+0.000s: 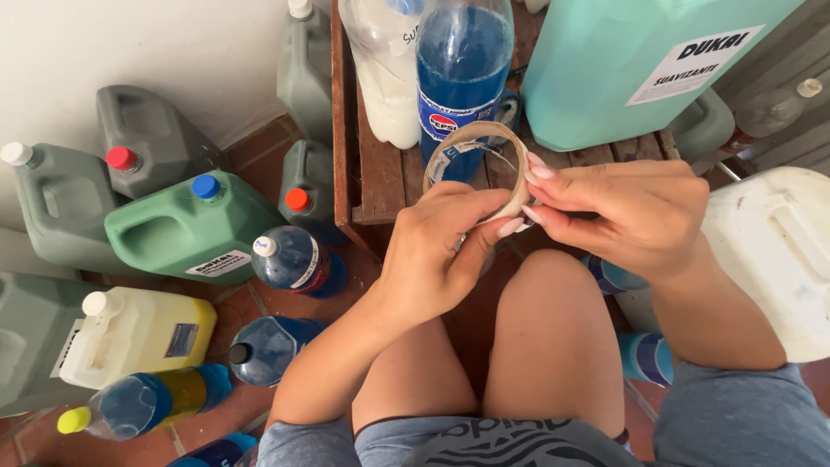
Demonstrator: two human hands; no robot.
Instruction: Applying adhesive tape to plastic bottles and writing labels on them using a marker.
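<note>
Left hand (437, 251): clasps tape roll (478, 169), frame centre, above the knees. Right hand (627, 216): fingertips pinch the roll's right edge. Advice: steady the roll, pick at the tape end with a nail. Behind: bench (380, 173), blue bottle (462, 69). Left: green jug (186, 229).

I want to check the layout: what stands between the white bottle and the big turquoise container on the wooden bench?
In the head view, a blue liquid bottle stands between the white bottle and the turquoise container.
</note>
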